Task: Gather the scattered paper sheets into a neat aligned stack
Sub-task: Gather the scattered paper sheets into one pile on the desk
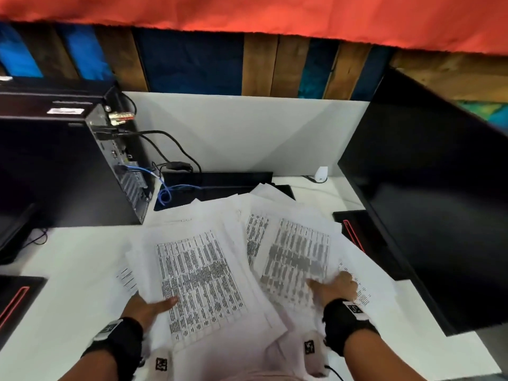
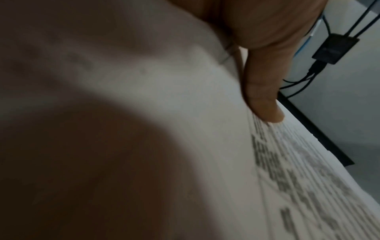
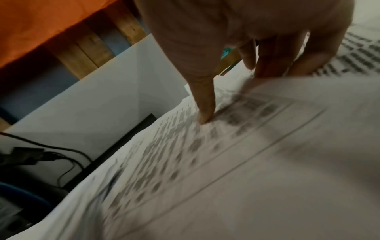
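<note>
Two hands (image 1: 242,295) press many overlapping paper sheets (image 1: 200,273).

The white paper sheets printed with dense black tables (image 1: 200,273) are seen fanned out and overlapping across the lower middle of the head view, on the white desk. Two loose groups can be made out: one at lower centre, tilted slightly left, and another (image 1: 297,254) to its right, skewed at a different angle. Further sheets, some blank, are spread behind them toward the middle of the frame. Edges are unaligned throughout. In both wrist views the printed sheets (image 3: 205,154) appear blurred, filling the lower right.
</note>
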Demonstrator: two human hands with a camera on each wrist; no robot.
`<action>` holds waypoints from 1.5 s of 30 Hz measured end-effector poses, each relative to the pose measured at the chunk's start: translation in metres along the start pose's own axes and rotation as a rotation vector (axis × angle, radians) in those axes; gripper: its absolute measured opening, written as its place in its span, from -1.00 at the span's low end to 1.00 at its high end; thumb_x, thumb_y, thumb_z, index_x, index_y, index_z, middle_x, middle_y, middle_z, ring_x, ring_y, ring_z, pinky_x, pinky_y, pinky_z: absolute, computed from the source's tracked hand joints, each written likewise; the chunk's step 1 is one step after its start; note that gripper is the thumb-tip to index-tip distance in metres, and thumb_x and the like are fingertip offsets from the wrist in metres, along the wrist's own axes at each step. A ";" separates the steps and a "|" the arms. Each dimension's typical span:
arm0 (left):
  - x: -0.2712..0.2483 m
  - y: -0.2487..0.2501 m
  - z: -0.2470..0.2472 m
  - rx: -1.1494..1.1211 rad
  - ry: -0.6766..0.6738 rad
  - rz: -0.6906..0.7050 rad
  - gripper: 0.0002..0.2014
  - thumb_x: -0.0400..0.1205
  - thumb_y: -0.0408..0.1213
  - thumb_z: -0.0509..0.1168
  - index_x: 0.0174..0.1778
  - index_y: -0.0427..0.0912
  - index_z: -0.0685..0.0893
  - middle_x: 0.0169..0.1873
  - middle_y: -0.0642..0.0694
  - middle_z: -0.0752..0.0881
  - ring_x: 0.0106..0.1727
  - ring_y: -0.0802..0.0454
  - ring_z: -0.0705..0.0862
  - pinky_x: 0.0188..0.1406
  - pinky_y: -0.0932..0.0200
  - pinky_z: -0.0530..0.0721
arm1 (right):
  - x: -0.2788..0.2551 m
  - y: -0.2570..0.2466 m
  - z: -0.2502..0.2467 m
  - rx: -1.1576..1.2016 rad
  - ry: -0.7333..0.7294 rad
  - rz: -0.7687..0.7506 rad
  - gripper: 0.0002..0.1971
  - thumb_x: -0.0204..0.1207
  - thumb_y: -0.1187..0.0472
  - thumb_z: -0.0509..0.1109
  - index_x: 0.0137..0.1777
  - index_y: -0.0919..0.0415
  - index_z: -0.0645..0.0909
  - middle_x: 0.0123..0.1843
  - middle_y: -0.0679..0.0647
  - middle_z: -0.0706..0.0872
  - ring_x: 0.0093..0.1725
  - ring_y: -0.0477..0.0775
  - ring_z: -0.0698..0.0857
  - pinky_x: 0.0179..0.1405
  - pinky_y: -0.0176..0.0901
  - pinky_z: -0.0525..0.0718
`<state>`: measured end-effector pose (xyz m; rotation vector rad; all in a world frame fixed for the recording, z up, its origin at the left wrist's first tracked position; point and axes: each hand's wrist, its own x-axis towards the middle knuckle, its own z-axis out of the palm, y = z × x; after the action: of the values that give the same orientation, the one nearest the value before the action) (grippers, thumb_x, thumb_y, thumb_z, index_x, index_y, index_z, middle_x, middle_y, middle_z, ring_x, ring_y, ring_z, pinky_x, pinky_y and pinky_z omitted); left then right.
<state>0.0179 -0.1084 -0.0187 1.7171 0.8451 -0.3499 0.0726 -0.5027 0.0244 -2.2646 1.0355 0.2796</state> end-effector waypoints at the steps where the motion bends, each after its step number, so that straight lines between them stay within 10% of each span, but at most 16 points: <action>1: -0.001 -0.001 0.000 0.013 -0.026 0.005 0.20 0.10 -0.06 0.70 0.53 -0.55 0.23 0.47 -0.50 0.43 0.52 -0.35 0.40 0.51 -0.11 0.29 | 0.001 0.000 0.003 0.072 -0.064 -0.023 -0.01 0.23 0.00 0.66 0.53 0.38 0.19 0.45 0.32 0.47 0.40 0.35 0.52 0.28 0.04 0.59; 5: 0.005 -0.002 0.000 -0.015 -0.015 -0.039 0.27 -0.01 0.01 0.67 0.51 -0.56 0.25 0.47 -0.50 0.44 0.52 -0.38 0.40 0.52 -0.22 0.32 | -0.008 -0.012 0.010 0.107 -0.189 -0.062 -0.35 0.19 -0.04 0.66 0.17 0.33 0.56 0.05 0.20 0.74 -0.12 0.18 0.71 -0.03 -0.04 0.73; 8: -0.001 0.000 0.000 0.029 0.006 -0.082 0.18 0.19 0.00 0.65 0.56 -0.51 0.17 0.53 -0.48 0.34 0.55 -0.40 0.34 0.50 -0.23 0.32 | -0.012 -0.019 0.016 -0.042 -0.108 -0.036 -0.12 -0.12 -0.43 0.54 0.11 0.18 0.58 0.15 0.21 0.61 0.13 0.26 0.65 0.10 0.07 0.73; 10: 0.000 -0.003 0.003 0.041 -0.014 -0.112 0.34 -0.03 0.21 0.66 0.57 -0.40 0.23 0.55 -0.40 0.35 0.56 -0.38 0.33 0.48 -0.32 0.30 | -0.016 -0.028 0.018 -0.006 -0.124 -0.056 -0.12 0.10 -0.28 0.59 0.33 0.23 0.44 0.27 0.22 0.49 0.23 0.28 0.57 0.17 0.01 0.64; 14: 0.084 -0.073 0.003 0.077 -0.059 -0.158 0.37 -0.14 0.44 0.56 0.59 -0.12 0.30 0.62 -0.22 0.27 0.63 -0.29 0.22 0.52 -0.42 0.19 | -0.023 -0.046 0.023 0.244 -0.303 -0.136 -0.56 0.45 0.23 0.50 0.25 0.39 0.47 -0.04 0.19 0.65 -0.20 0.13 0.63 -0.11 -0.02 0.71; 18: -0.007 0.006 -0.002 0.145 0.013 -0.079 0.26 0.03 0.19 0.66 0.51 -0.49 0.31 0.43 -0.48 0.49 0.44 -0.39 0.47 0.43 -0.20 0.45 | -0.028 -0.064 -0.004 0.254 -0.048 -0.339 -0.84 0.54 0.34 0.33 0.09 0.25 0.63 -0.11 0.13 0.73 -0.16 0.16 0.70 -0.15 -0.11 0.68; 23: 0.018 -0.016 -0.001 0.060 0.013 -0.043 0.34 -0.21 0.33 0.63 0.46 -0.33 0.45 0.36 -0.31 0.62 0.38 -0.28 0.58 0.41 -0.19 0.51 | -0.058 -0.102 -0.065 0.402 0.270 -0.727 -0.98 0.56 0.30 0.36 -0.07 0.19 0.57 -0.33 0.03 0.67 -0.28 0.18 0.69 -0.20 -0.04 0.71; 29: 0.001 0.001 0.001 -0.006 0.033 0.082 0.14 0.01 0.59 0.31 0.41 -0.14 0.53 0.27 -0.11 0.69 0.33 -0.15 0.62 0.41 -0.04 0.48 | -0.089 -0.113 -0.038 0.276 -0.083 -0.748 -0.89 0.53 0.32 0.40 0.03 0.21 0.59 -0.28 0.04 0.67 -0.38 -0.08 0.60 -0.58 -0.51 0.49; 34: 0.012 -0.005 0.001 -0.250 0.037 0.072 0.02 0.08 0.38 0.52 0.40 -0.13 0.53 0.24 -0.02 0.70 0.35 -0.05 0.61 0.52 -0.08 0.38 | -0.082 -0.082 0.053 -0.015 -0.380 -0.605 -0.43 0.54 0.21 0.41 0.53 0.20 0.33 0.38 0.16 0.63 0.12 0.12 0.72 -0.01 -0.20 0.71; 38: 0.013 -0.006 0.001 -0.189 -0.047 0.035 -0.21 -0.07 -0.09 0.76 0.07 -0.15 0.65 0.04 -0.24 0.80 0.18 -0.22 0.74 0.38 -0.18 0.53 | -0.070 -0.064 0.089 -0.216 -0.629 -0.624 -0.18 0.51 -0.09 0.38 0.66 0.11 0.07 0.66 0.11 0.28 0.60 0.13 0.35 0.57 -0.01 0.34; 41: 0.003 0.001 0.003 -0.062 -0.003 0.006 -0.44 0.22 -0.29 0.68 0.08 -0.29 0.63 0.11 -0.36 0.73 0.20 -0.27 0.69 0.34 -0.09 0.52 | -0.052 -0.051 0.074 -0.201 -0.435 -0.579 -0.22 0.41 -0.37 0.25 0.58 -0.08 0.20 0.56 0.15 0.39 0.52 0.24 0.43 0.48 0.20 0.42; 45: 0.004 -0.001 0.001 -0.001 0.022 0.052 -0.24 0.21 -0.18 0.68 0.25 -0.48 0.59 0.13 -0.43 0.73 0.24 -0.34 0.67 0.30 -0.11 0.56 | -0.027 -0.015 0.003 -0.052 0.181 -0.098 -0.33 0.42 -0.10 0.43 0.49 0.08 0.33 0.44 0.26 0.39 0.45 0.35 0.38 0.34 0.32 0.42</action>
<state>0.0208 -0.1081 -0.0222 1.7410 0.8147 -0.2962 0.0660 -0.4773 0.0398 -2.4144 1.0136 0.0619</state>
